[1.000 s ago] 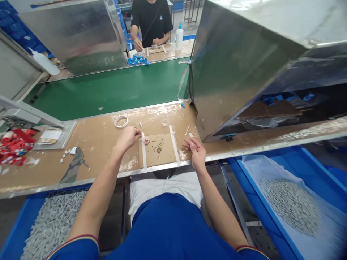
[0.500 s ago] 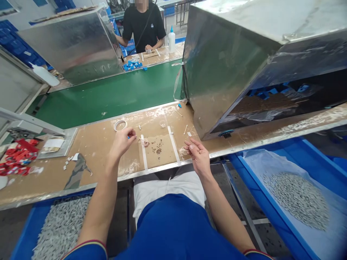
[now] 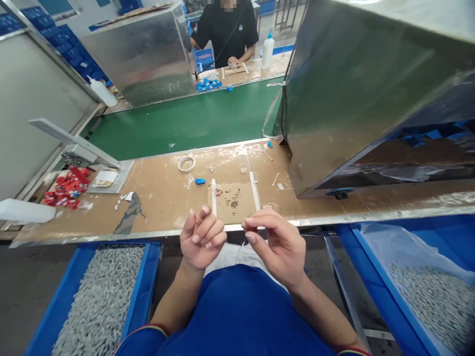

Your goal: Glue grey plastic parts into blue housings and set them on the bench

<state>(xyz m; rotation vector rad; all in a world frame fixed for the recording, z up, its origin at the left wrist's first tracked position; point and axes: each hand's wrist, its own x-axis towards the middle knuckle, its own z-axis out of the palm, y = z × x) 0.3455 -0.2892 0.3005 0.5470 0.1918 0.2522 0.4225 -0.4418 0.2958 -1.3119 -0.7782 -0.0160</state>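
My left hand (image 3: 202, 237) is raised in front of my chest, just short of the bench edge, with its fingers loosely stretched and nothing in it. My right hand (image 3: 274, 242) hovers beside it, thumb and fingertips pinched together; I see nothing between them. A small blue piece (image 3: 200, 181) lies on the brown bench (image 3: 156, 198), left of a cardboard pad (image 3: 233, 198) framed by two white strips. A tape ring (image 3: 186, 163) and a small clear cup (image 3: 243, 168) lie farther back.
A large metal hood (image 3: 352, 99) overhangs the bench at right. Behind runs a green conveyor (image 3: 185, 123), and beyond it a person in black works. Blue bins of grey parts (image 3: 100, 296) (image 3: 438, 296) flank my lap. Red parts (image 3: 67, 185) lie at left.
Both hands drew back from the bench toward my body and came close together. The blue piece left my left hand and now lies on the bench. The view shifted left.
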